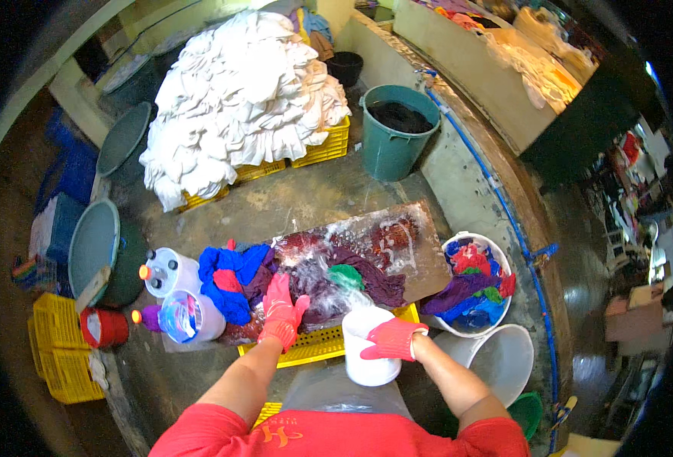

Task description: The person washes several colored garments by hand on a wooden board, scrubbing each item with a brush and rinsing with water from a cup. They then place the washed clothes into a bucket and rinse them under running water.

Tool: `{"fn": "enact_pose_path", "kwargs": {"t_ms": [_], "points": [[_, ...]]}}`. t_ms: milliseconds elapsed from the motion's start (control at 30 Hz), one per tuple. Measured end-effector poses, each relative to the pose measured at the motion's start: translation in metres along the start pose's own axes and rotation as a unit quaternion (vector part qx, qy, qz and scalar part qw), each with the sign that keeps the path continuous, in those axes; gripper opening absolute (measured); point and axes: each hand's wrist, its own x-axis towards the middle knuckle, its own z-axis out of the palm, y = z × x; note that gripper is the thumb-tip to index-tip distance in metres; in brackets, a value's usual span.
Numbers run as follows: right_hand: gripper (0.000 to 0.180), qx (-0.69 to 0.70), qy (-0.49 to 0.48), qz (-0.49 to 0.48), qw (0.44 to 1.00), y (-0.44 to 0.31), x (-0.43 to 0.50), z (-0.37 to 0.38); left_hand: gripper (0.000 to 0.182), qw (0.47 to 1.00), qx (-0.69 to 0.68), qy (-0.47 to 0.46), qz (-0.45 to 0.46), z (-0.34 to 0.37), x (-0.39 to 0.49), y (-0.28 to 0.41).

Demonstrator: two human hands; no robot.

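Note:
My right hand (393, 340), in a red glove, grips a white plastic bucket (369, 368). The bucket tips over the board, and whitish liquid or foam lies at its mouth. My left hand (283, 311), also in a red glove, rests with fingers spread at the edge of dark purple cloth (382, 280) on a wet wooden board (428, 251). A green round thing (346, 276), possibly a brush or cloth, lies on the purple cloth. Left of it are a blue cloth (231, 268) and a red cloth (228, 281). A yellow plastic crate (313, 354) shows under the board.
A white tub (508, 308) of coloured cloths stands right of the board. On the left are a clear-lidded container (171, 271), a white bucket (211, 320) and a red pail (105, 328). Beyond rise a white cloth heap (245, 97) and a green barrel (393, 154).

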Motion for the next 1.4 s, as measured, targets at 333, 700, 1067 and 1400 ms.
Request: {"fn": "enact_pose_path", "kwargs": {"t_ms": [333, 700, 1067, 1400], "points": [[0.059, -0.134, 0.149, 0.169, 0.965, 0.099, -0.028, -0.085, 0.054, 0.935, -0.303, 0.064, -0.171, 0.054, -0.001, 0.001], [0.029, -0.146, 0.491, 0.176, 0.841, 0.104, 0.043, -0.087, 0.084, 0.889, -0.059, -0.19, -0.412, -0.025, -0.031, -0.026], [0.054, 0.046, 0.39, 0.077, 0.917, 0.038, 0.184, 0.046, 0.093, 0.881, -0.163, -0.193, -0.4, -0.039, -0.029, -0.023], [0.045, 0.214, 0.449, 0.023, 0.867, -0.041, 0.256, 0.072, 0.074, 0.84, -0.366, -0.156, -0.37, 0.042, -0.058, -0.138]]}}
